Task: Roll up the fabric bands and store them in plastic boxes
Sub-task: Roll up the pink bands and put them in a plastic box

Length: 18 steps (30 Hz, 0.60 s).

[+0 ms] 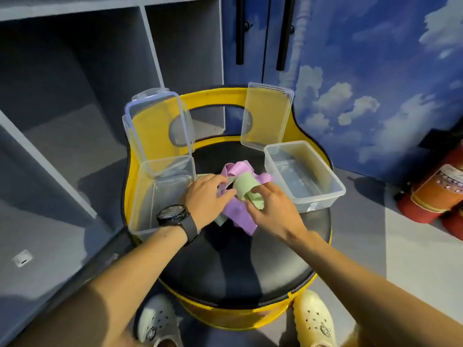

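Both hands on green band (246, 190): left hand (204, 196) pinching looped end, right hand (271, 209) fingers curled round lower part. Band tangled over purple band (238, 214), mid black seat (238, 266) of yellow stool (225, 96). Open clear boxes left (160, 196) and right (304, 174), lids up. Watch (175, 216) on left wrist.

Both forearms are bare, with no sleeves in view. The left wrist carries a black watch (173, 214) with a round dark face and a wide black strap (191, 230). On the feet are perforated clogs: the left clog (156, 321) looks pale grey-white, the right clog (314, 319) cream-yellow, and each has a small round badge at the strap.
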### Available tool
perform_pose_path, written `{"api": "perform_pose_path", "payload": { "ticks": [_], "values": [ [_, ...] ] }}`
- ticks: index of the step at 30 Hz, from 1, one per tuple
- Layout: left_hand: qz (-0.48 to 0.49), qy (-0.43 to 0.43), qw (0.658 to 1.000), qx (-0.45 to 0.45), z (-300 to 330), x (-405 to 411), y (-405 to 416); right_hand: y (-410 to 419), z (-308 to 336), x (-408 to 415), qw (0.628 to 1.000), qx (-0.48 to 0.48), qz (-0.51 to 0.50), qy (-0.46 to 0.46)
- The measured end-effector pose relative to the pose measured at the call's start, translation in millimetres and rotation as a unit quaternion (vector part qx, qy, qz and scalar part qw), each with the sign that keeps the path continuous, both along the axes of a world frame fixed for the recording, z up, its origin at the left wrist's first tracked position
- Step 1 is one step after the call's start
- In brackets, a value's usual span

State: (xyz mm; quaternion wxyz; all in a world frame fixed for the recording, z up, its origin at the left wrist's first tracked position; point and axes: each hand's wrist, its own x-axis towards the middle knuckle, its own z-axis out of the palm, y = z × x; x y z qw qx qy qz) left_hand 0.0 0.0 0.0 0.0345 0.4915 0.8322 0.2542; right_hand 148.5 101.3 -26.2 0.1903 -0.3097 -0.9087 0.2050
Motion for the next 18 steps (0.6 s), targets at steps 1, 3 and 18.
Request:
{"api": "perform_pose_path", "payload": {
  "ticks": [1, 3, 18],
  "values": [
    [0.001, 0.007, 1.000, -0.022, -5, -2, 3, 2, -5, -3, 1.000, -0.004, 0.000, -0.001],
    [-0.006, 0.031, 0.998, -0.054, -16, -7, 9, 5, -14, -9, 1.000, 0.000, 0.003, 0.003],
    [-0.062, 0.060, 0.984, -0.155, -37, -13, 18, 6, -47, -23, 0.996, -0.055, 0.066, -0.030]
  ]
}}
